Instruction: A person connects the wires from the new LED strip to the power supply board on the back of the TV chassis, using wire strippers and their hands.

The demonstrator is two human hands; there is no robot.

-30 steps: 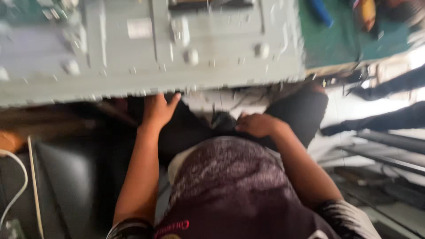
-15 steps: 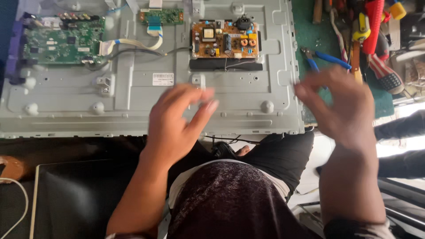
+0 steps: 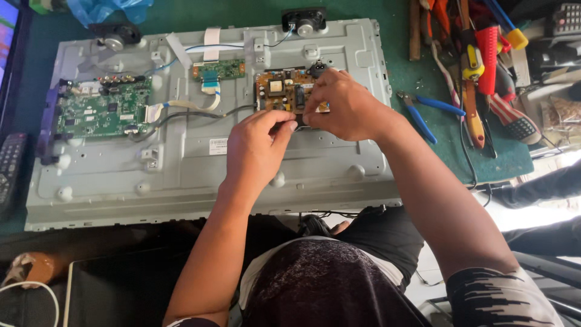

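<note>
Fingers of our left hand (image 3: 257,148) and right hand (image 3: 342,106) are pinching together at the near edge of the orange power board (image 3: 284,91). We are judging this a connector step on the grey panel back (image 3: 181,175); steady, gentle pulling comes next.

The right hand (image 3: 346,106) covered the right part of the orange power board (image 3: 283,91), and the left hand (image 3: 257,148) hid the panel just near of it. What the fingers (image 3: 284,124) pinched between them was too small to tell. The remote control (image 3: 9,169) was cut off by the left edge, as was the screen at far left (image 3: 7,30). The tools (image 3: 478,60) on the right ran past the far edge. The parts on the green circuit board (image 3: 100,112) were too fine to read.
</note>
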